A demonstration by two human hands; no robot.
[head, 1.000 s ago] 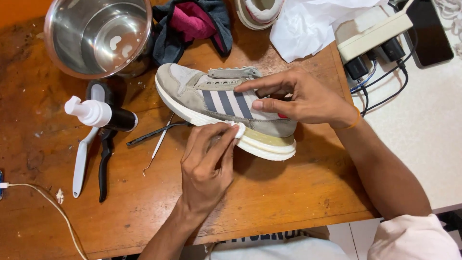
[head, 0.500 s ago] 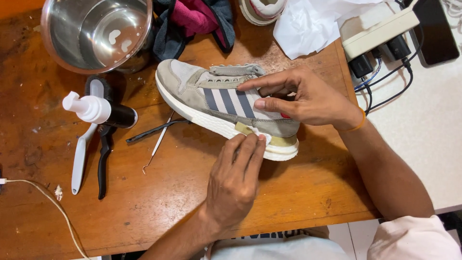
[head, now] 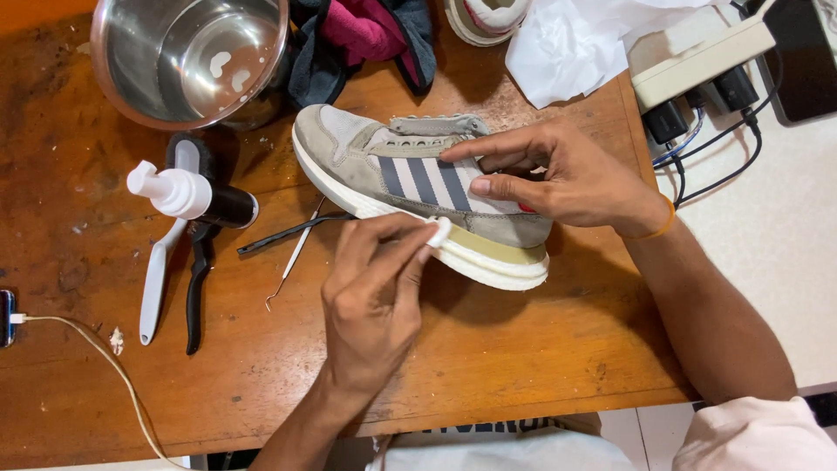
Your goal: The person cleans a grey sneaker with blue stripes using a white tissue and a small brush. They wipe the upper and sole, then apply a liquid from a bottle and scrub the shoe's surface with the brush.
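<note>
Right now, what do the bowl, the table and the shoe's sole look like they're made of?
Bowl: polished metal, probably steel; it mirrors light. Table: varnished wood, with grain, stains and scuffs. Shoe's sole: matte whitish foam or rubber, with a yellowed heel strip.

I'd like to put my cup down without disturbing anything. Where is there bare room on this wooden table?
Bare wood lies along the near edge of the brown wooden table, below the grey striped sneaker, right of the left hand. The far side is crowded: steel bowl, dark cloths, white pump bottle.
</note>
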